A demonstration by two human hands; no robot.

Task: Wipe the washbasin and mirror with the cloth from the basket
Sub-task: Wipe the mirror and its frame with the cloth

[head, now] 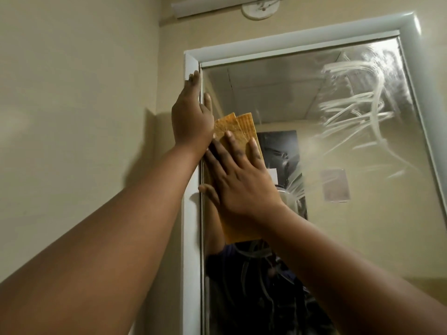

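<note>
Hands meet at the left edge of a bathroom mirror (326, 146), centre of the frame. The right hand (244, 180), fingers straight and spread, presses a folded orange cloth (244, 126) flat against the glass just beside the white frame (191, 213). The left hand (191, 119), fingers extended and holding nothing, rests against the frame's upper left corner, apparently for balance.

Cloth of this kind looks thin, light and limp; it likely stays put only under a flat palm, and a broad press across its middle should hold better than a pinch at one corner.

Pale, streaky wipe marks cloud the mirror's upper right, suggesting wet, slippery glass that is not yet clean. Cream walls surround the mirror, and a round white fitting (260, 8) sits near the ceiling at top centre. No washbasin or basket is in view.
</note>
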